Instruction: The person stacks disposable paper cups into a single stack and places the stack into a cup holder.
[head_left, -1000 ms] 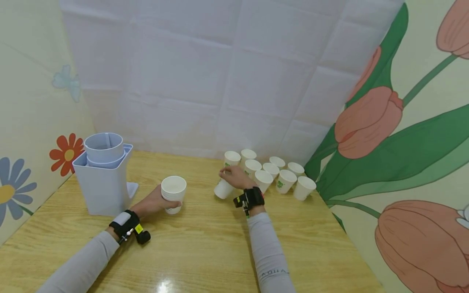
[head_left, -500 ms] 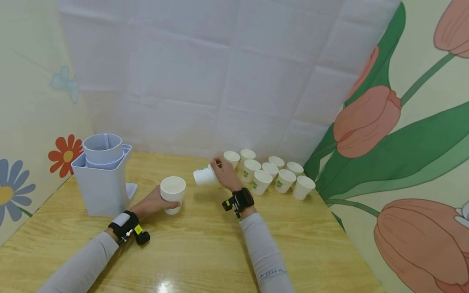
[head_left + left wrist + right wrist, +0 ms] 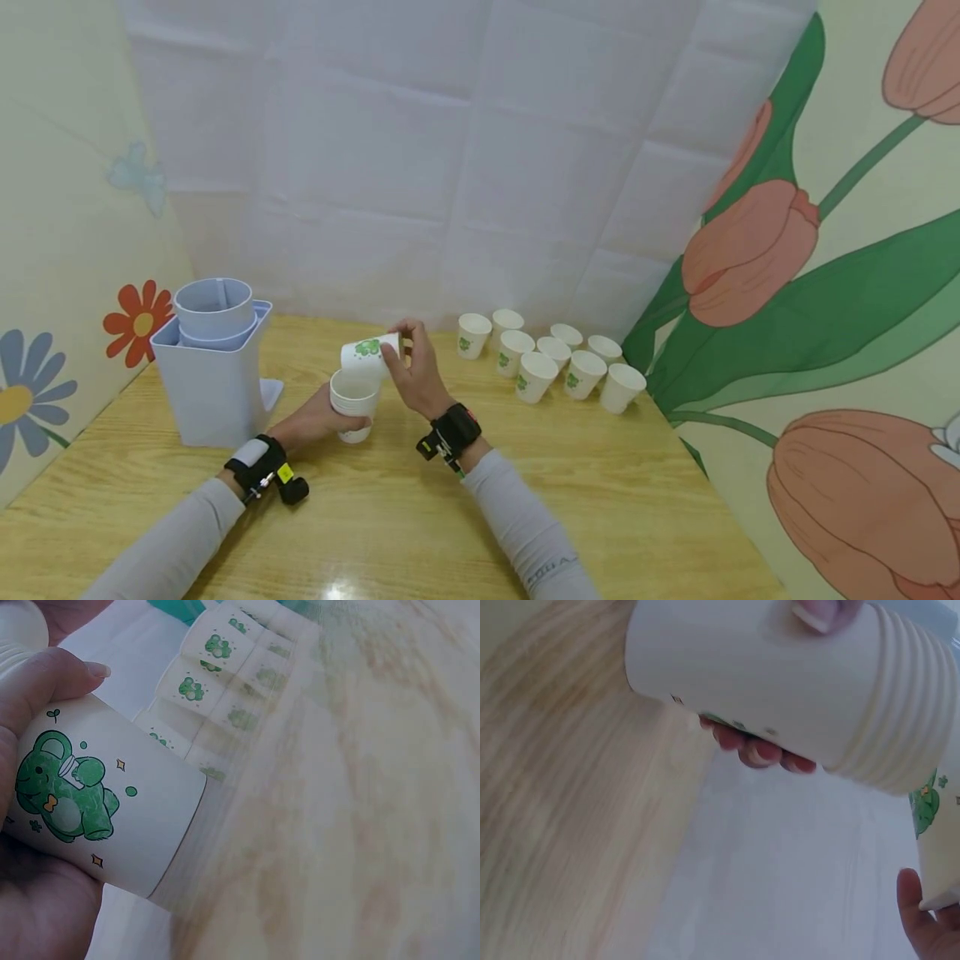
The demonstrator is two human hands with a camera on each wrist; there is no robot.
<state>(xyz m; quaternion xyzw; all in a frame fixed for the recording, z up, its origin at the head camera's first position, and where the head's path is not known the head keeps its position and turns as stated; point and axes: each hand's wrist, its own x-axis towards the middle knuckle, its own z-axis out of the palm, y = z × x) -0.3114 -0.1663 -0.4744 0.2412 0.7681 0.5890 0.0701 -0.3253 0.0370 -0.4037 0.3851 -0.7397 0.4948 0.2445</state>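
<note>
My left hand (image 3: pixel 318 418) grips a stack of nested white paper cups (image 3: pixel 356 408), held near upright at the table. Several stacked rims show in the right wrist view, where left fingertips (image 3: pixel 757 752) curl under the stack. A green bear print is on the stack's outer cup (image 3: pixel 97 795) in the left wrist view. My right hand (image 3: pixel 422 375) pinches one paper cup (image 3: pixel 367 353) by its right end. That cup lies almost on its side just above the stack's mouth, its green print facing me. Whether the two touch I cannot tell.
Several paper cups (image 3: pixel 537 377) stand upright in a cluster at the back right. On the left stands a pale blue square bin (image 3: pixel 206 392) with a round container (image 3: pixel 215 310) in its top. A white sheet (image 3: pixel 337 167) hangs behind the wooden table (image 3: pixel 420 517).
My right hand has carried a cup left from the cluster, turning it from tilted to nearly sideways above the stack. My left hand and its stack stay almost in place.
</note>
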